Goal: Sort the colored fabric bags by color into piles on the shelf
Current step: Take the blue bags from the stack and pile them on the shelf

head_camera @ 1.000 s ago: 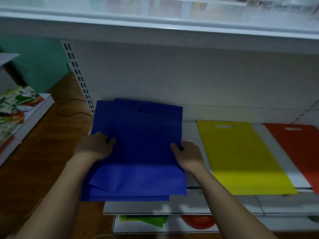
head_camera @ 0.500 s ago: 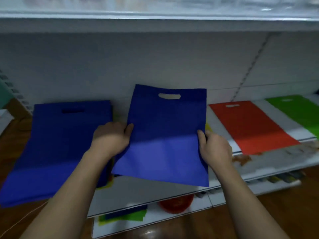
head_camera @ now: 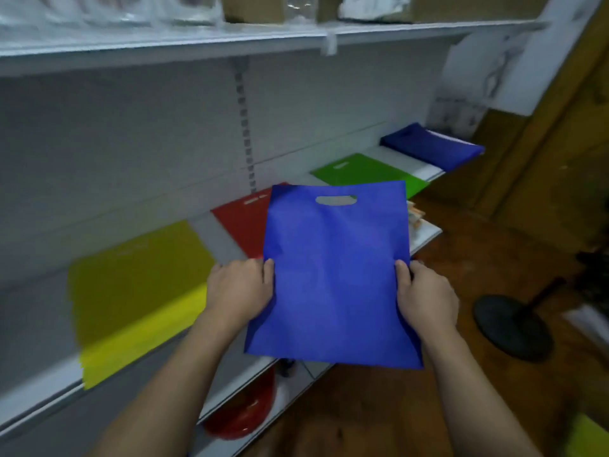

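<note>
I hold a flat blue fabric bag (head_camera: pixel 336 275) with a cut-out handle in the air in front of the shelf. My left hand (head_camera: pixel 240 288) grips its left edge and my right hand (head_camera: pixel 425 295) grips its right edge. On the white shelf (head_camera: pixel 39 387) lie a yellow bag (head_camera: pixel 138 291), a red bag (head_camera: pixel 242 222) partly hidden behind the held bag, a green bag (head_camera: pixel 365 173), and a blue pile (head_camera: pixel 431 150) at the far right end.
An upper shelf (head_camera: pixel 164 47) with boxes and packets hangs overhead. A red round object (head_camera: pixel 247 417) sits on the lower shelf. A black round stand base (head_camera: pixel 514 328) rests on the wooden floor at right, near a yellow-green patch (head_camera: pixel 590 440).
The view has swung right along the shelf. The blue bag, lifted off the left blue pile, travels rightward in both hands, past the yellow and red bags.
</note>
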A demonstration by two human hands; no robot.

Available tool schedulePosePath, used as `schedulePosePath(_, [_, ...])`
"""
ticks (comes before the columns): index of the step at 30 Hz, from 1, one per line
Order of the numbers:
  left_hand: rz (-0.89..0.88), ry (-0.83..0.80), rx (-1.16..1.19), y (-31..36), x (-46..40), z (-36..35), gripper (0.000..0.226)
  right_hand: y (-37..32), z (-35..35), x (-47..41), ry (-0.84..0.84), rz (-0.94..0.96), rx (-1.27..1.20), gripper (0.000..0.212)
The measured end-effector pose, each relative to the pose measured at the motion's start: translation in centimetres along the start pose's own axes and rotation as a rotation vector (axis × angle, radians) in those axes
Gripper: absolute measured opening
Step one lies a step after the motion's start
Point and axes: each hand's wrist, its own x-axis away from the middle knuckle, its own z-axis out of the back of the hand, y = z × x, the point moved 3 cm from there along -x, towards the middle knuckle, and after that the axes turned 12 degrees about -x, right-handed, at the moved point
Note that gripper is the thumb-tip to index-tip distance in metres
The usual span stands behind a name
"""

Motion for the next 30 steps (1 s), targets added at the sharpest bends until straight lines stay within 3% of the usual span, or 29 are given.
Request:
schedulePosePath(8, [-0.238,0.04,0.125,12.9,-3.4,1.0,0.049,9.8,7.3,-1.4,0.171,-0.243,0.094,0.043])
schedulePosePath(16, [-0.397,0.074,0.107,22.6,-8.9,0.2,0.048,16.1,11.1,-4.4,0.235,-0.379,0.104,0.044])
schedulePosePath(21, [-0.448,0.038,0.154,28.8,-15.4,-0.4,0.047,19.4,11.9,-11.4,0.218,-0.44,0.144,0.043])
schedulePosePath(30, [-0.377,0.024,0.111,35.2,-30.6,-0.4,0.05,22.0,11.3,-29.5,0.097,-0.418,0.21,0.043])
